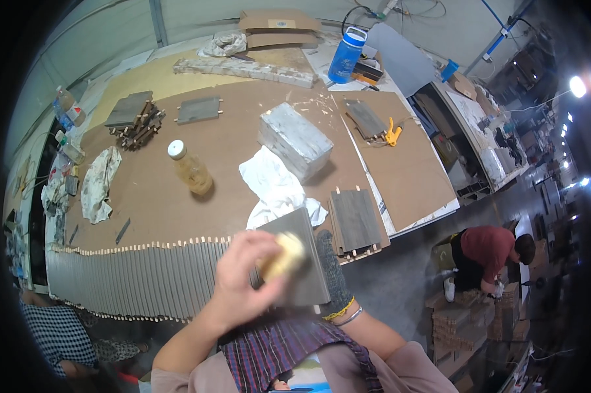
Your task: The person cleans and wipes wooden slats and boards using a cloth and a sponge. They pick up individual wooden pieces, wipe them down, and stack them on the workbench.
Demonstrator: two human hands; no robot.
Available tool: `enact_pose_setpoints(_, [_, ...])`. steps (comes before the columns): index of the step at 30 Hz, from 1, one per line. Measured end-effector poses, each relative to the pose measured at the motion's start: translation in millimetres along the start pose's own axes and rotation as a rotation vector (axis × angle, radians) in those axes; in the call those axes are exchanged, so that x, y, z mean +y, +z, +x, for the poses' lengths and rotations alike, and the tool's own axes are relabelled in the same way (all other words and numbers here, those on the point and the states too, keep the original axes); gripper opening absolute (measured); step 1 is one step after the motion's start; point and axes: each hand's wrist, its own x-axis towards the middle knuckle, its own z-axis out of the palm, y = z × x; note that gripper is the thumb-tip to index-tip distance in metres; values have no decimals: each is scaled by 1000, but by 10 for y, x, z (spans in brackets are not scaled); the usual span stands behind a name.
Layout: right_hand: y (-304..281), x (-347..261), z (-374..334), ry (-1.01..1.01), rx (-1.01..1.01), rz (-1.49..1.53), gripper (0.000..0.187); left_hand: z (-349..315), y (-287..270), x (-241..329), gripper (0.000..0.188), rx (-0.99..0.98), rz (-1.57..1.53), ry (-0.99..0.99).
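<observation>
My bare left hand (243,275) is closed around a pale yellow sponge-like pad (285,254), which motion blurs. Right behind the pad is a flat grey wooden panel (313,275), tilted up in front of my body. A dark grey glove covers my right hand (334,272), which grips the panel by its right edge; its fingertips are partly hidden. To the left, a long row of grey panels (138,278) stands on edge with light wooden pegs along both sides. A white cloth (269,180) lies just beyond the held panel.
More grey panels (355,219) lie stacked at the right table edge. Farther back are a wrapped block (295,141), a white-capped bottle (192,170), a blue bottle (348,56) and a yellow clamp (393,133). Another person (485,252) bends over stacks at right.
</observation>
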Motion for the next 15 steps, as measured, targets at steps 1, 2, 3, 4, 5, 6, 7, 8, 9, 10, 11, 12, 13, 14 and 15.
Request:
enact_pose_setpoints(1, [-408,-102,-126,31,58,-601,51,14,6,102,36,-114,29,95])
enact_pose_setpoints(2, [-569,-83,-220,72,129,-877,50,9,-2,203,36,-218,62,184])
enact_pose_setpoints(3, [-584,-33,-248,43,170,-931,49,-7,25,273,32,-300,82,224])
enact_pose_setpoints(4, [-611,1,-242,17,207,-969,48,-13,41,290,30,-333,149,252])
enact_pose_setpoints(5, [-628,23,-222,-13,239,-1001,47,18,42,197,30,-261,198,272])
enact_pose_setpoints(6, [-536,38,-187,-57,291,-1058,47,116,30,59,30,-193,232,303])
enact_pose_setpoints(7, [-378,44,-118,-117,357,-1055,47,241,5,-14,33,-99,309,265])
enact_pose_setpoints(8, [-253,57,-76,-158,402,-1043,47,336,-40,-155,34,-10,355,214])
enact_pose_setpoints(9, [-184,68,-25,-192,415,-1012,47,376,-89,-178,35,0,352,185])
enact_pose_setpoints(10, [-211,67,-32,-203,258,-909,46,410,-122,-157,36,9,348,158])
enact_pose_setpoints(11, [-232,58,-31,-192,101,-796,46,379,-112,-49,35,-41,317,212])
enact_pose_setpoints(12, [-305,55,-7,-129,-95,-48,45,342,-115,103,32,-166,252,294])
enact_pose_setpoints(13, [-414,43,-109,-79,52,-419,45,235,-76,168,31,-264,201,332])
enact_pose_setpoints(14, [-513,32,-174,-46,145,-739,46,167,-50,214,30,-361,148,369])
enact_pose_setpoints(15, [-573,18,-230,7,235,-1056,47,175,-43,227,28,-336,229,401])
